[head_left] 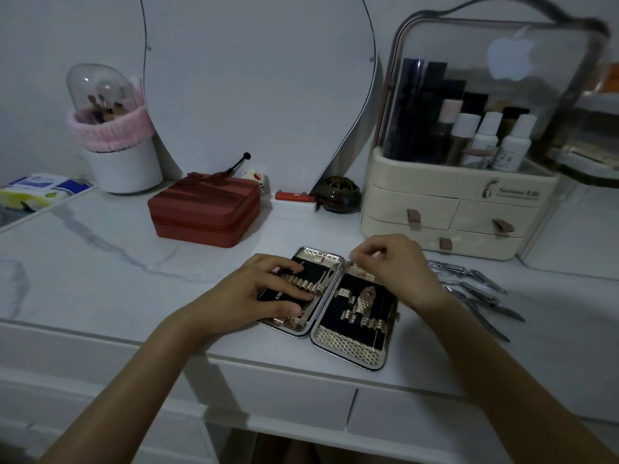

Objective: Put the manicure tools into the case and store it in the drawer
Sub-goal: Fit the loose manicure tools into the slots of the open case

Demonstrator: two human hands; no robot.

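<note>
Case (348,343) open under both hands; left hand (264,293) flat on it; right hand (398,266) grasp unclear.

The case (348,316) lies opened flat like a book in front of me, near the front edge of the surface (100,256), its two halves side by side. Each half has a chrome rim, black lining and bands of shiny gold loops. A few slim metal tools (321,279) already sit in the left half. The loose manicure tools (475,289), silver clippers and nippers, lie in a cluster just to the right of the case.
</note>
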